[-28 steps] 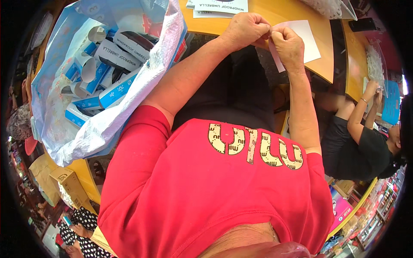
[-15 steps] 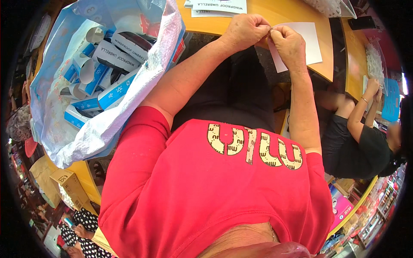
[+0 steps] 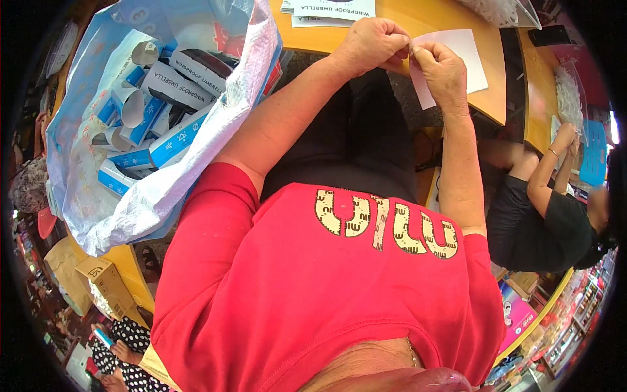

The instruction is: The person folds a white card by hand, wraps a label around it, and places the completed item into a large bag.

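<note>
My left hand (image 3: 375, 47) is closed in a pinch over the table's near edge, its fingertips meeting those of my right hand. What lies between the left fingertips is too small to make out. A plain white sheet of card (image 3: 467, 60) sits beneath my right hand (image 3: 444, 73), whose thumb and fingers pinch at its left edge. The card partly overhangs the yellow table (image 3: 491, 104). Farther left on the table lies a stack of printed white cards (image 3: 326, 9).
A large white-blue woven bag (image 3: 75, 176) stands open at my left, with several rolled blue-and-white card sleeves (image 3: 176, 140) inside. Clear plastic bags (image 3: 490, 10) lie at the far right. A co-worker (image 3: 542, 215) sits to my right; a cardboard box (image 3: 108, 287) stands behind left.
The white card has turned slightly under my right hand, its top edge tilting. Both hands stay together with little shift.
</note>
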Tool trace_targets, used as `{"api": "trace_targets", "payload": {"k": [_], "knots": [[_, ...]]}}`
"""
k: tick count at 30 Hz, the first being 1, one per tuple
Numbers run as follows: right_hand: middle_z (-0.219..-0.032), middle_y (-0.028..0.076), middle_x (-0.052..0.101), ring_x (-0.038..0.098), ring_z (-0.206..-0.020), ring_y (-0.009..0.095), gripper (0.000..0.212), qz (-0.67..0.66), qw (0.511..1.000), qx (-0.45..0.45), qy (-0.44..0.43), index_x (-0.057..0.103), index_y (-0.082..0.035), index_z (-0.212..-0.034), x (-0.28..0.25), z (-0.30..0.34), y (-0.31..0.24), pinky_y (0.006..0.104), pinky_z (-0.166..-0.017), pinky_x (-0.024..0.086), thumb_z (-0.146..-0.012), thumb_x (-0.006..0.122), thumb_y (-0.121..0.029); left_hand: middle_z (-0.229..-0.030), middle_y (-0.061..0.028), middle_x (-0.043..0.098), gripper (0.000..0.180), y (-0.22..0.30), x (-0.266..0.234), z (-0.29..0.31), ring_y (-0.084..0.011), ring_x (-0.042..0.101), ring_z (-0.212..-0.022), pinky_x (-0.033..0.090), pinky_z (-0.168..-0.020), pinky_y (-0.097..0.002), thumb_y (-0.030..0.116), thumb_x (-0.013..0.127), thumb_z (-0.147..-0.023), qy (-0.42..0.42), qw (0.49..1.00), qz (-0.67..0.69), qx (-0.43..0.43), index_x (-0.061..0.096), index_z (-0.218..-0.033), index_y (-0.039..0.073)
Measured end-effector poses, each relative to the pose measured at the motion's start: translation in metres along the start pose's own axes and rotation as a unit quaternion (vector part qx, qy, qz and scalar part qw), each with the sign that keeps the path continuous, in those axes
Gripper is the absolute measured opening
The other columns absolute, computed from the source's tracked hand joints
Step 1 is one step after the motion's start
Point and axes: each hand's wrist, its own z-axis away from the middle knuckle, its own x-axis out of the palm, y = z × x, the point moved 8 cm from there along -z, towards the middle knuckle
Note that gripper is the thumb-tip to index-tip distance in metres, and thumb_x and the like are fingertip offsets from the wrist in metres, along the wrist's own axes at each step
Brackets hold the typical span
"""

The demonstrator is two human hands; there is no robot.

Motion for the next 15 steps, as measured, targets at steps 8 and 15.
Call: {"api": "trace_targets", "payload": {"k": [8, 15], "knots": [[-0.062, 0.004, 0.058, 0.053, -0.058, 0.010, 0.019, 0.058, 0.998, 0.006, -0.018, 0.060, -0.002, -0.072, 0.005, -0.001, -0.006, 0.0239, -0.058, 0.043, -0.071, 0.051, -0.019, -0.073, -0.0076, 0.059, 0.017, 0.006, 0.002, 0.005, -0.0104, 0.058, -0.065, 0.051, -0.061, -0.0242, 0.013, 0.053, -0.079, 0.004, 0.994, -0.084, 0.076, 0.057, -0.083, -0.003], [-0.058, 0.001, 0.054, 0.048, -0.056, 0.007, 0.016, -0.001, 1.000, 0.016, 0.003, 0.058, -0.001, -0.069, 0.003, 0.000, 0.004, 0.0216, -0.055, 0.041, -0.070, 0.051, -0.016, -0.073, -0.0083, 0.059, 0.018, 0.001, -0.003, 0.002, -0.0124, 0.058, -0.065, 0.051, -0.060, -0.0268, 0.014, 0.053, -0.079, 0.010, 0.997, -0.065, 0.052, 0.056, -0.083, -0.003]]}}
